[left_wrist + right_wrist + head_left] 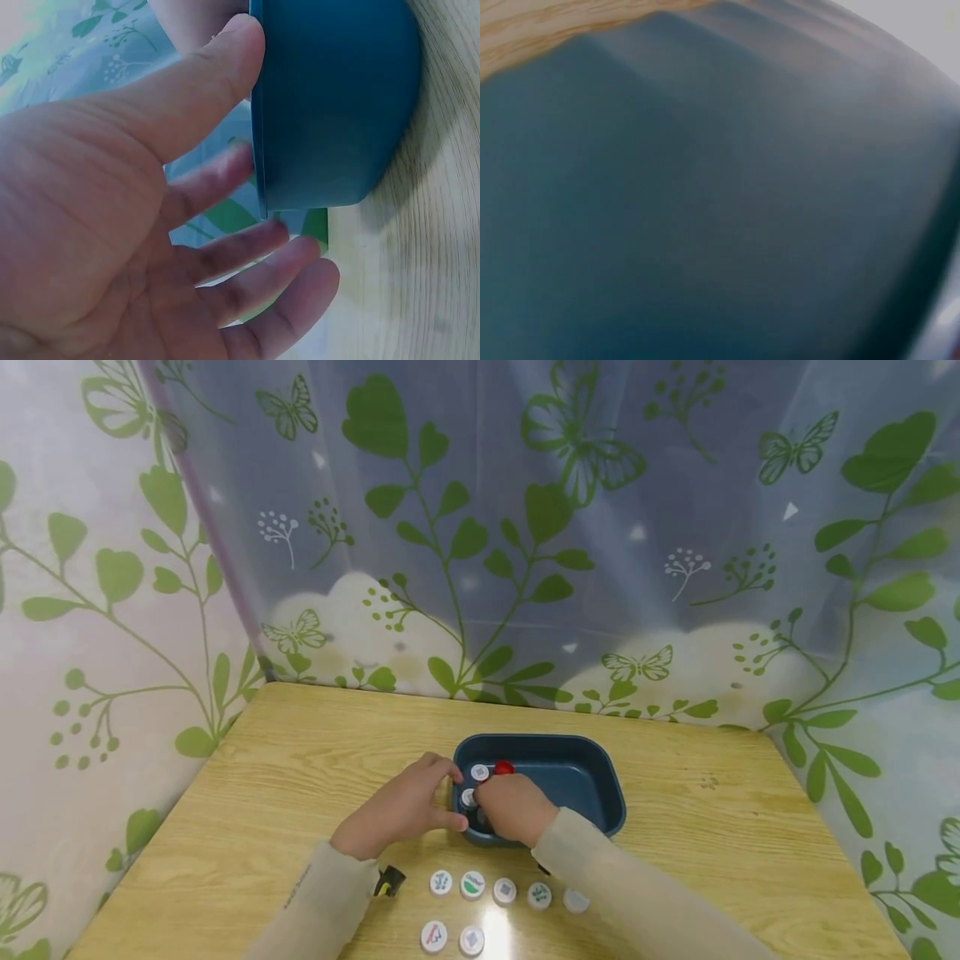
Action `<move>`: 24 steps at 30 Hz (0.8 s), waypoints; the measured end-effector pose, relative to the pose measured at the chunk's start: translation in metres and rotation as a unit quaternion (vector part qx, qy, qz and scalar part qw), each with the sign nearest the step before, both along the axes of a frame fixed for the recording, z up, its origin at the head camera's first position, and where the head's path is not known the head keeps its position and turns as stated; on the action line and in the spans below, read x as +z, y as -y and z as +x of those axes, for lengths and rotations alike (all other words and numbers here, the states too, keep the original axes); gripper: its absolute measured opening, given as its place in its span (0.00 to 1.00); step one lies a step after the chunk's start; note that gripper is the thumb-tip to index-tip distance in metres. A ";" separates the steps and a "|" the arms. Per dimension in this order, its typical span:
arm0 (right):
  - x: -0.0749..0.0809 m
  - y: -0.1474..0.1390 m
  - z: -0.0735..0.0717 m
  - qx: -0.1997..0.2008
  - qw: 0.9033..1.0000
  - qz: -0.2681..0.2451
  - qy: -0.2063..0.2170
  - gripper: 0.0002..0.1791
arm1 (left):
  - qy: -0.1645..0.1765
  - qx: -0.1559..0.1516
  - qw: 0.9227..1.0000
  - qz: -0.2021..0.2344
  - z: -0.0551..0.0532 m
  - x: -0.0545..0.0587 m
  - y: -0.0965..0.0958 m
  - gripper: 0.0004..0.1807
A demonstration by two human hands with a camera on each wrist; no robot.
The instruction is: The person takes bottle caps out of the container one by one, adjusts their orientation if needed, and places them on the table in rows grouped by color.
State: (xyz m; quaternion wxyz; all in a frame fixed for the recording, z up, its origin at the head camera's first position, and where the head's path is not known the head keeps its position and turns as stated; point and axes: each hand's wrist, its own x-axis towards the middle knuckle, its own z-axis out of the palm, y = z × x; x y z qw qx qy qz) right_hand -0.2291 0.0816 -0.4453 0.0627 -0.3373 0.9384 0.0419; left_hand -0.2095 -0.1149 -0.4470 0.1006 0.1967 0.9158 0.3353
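A dark blue rectangular basin [577, 745] stands on the wooden table. My left hand [408, 802] is at its left end, thumb and fingers spread along the rim. In the left wrist view the thumb [244, 52] touches the basin's edge, and the other fingers are loosely extended. My right hand [517, 807] reaches down into the basin's left part; its fingertips are hidden. Beside it are two round white-topped pieces [480, 772] and a red thing [504, 767]. The right wrist view shows mostly the basin's blurred blue wall [705, 187].
In front of the basin several round white pieces [472, 884] with printed tops lie in a row, with two more [434, 936] nearer me. Part of a black-and-yellow thing [390, 882] shows by the left sleeve. A leaf-patterned curtain [480, 568] hangs behind the table.
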 end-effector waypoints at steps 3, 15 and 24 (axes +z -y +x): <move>0.000 0.000 0.000 0.007 1.000 0.001 -0.007 0.03 | -0.005 0.009 1.000 -0.016 0.000 0.001 0.000 0.39; -0.006 0.002 -0.004 0.018 1.000 0.012 0.003 0.02 | -0.038 -0.006 0.997 -0.063 0.000 0.001 0.002 0.45; -0.002 -0.005 -0.013 0.034 0.999 0.010 0.018 0.08 | -0.040 -0.017 0.996 -0.080 -0.001 0.002 0.000 0.47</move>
